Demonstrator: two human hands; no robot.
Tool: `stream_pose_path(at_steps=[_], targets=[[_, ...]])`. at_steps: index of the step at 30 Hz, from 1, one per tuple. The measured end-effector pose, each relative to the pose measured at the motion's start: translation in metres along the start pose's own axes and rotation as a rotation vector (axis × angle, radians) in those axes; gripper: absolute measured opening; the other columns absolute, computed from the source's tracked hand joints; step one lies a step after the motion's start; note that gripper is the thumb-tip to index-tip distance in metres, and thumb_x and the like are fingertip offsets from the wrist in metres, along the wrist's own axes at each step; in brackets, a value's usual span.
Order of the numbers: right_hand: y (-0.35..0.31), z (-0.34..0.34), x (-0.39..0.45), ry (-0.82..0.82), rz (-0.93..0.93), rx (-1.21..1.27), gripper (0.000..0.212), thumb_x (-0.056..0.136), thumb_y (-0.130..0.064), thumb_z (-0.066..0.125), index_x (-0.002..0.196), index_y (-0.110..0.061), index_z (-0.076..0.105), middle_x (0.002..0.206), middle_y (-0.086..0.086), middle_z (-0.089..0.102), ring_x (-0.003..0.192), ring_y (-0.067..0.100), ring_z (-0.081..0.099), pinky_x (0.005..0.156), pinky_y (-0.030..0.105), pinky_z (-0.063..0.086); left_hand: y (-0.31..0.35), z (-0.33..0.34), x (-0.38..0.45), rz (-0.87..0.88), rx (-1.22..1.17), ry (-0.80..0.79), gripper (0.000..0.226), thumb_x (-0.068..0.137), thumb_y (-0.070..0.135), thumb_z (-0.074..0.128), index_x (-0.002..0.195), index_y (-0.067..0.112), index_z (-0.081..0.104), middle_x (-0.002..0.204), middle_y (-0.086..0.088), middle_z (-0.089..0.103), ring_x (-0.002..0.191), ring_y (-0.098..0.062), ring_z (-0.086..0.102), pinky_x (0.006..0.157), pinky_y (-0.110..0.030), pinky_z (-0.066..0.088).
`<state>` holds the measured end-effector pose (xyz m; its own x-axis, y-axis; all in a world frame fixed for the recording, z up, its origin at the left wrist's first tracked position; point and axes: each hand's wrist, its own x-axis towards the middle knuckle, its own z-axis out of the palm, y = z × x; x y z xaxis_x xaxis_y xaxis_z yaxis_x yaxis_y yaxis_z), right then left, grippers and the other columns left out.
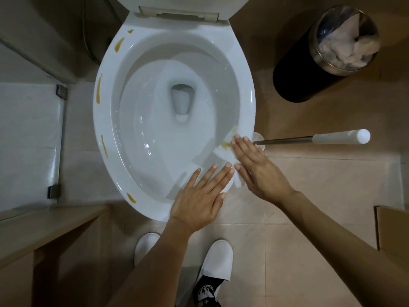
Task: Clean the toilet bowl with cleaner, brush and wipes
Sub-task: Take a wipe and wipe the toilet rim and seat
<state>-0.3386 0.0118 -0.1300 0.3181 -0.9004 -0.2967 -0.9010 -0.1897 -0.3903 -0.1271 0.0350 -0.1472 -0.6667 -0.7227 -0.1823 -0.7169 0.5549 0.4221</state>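
Right hand point(259, 167) pressing a stained wipe point(223, 151) flat-fingered on the toilet bowl point(106, 120) rim, left hand point(199, 196) resting open beside it, water sitting in the bowl, bin point(327, 58) holding crumpled tissue.

I look all over, and I see no words or numbers I can read. My trouser leg point(207, 292) has a white pattern, not letters.
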Motion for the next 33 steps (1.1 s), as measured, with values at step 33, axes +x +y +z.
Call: stream_pose_path(at_steps=[33], targets=[[0.025, -0.081, 0.226, 0.142, 0.028, -0.176, 0.052, 0.105, -0.025, 0.023, 0.153, -0.01, 0.013, 0.161, 0.005, 0.007, 0.149, 0.019, 0.004, 0.118, 0.032, 0.0, 0.001, -0.005, 0.001, -0.011, -0.099, -0.046, 0.057, 0.1, 0.035, 0.023, 0.153, 0.023, 0.008, 0.16, 0.009, 0.007, 0.145, -0.016, 0.016, 0.112, -0.048, 0.028]])
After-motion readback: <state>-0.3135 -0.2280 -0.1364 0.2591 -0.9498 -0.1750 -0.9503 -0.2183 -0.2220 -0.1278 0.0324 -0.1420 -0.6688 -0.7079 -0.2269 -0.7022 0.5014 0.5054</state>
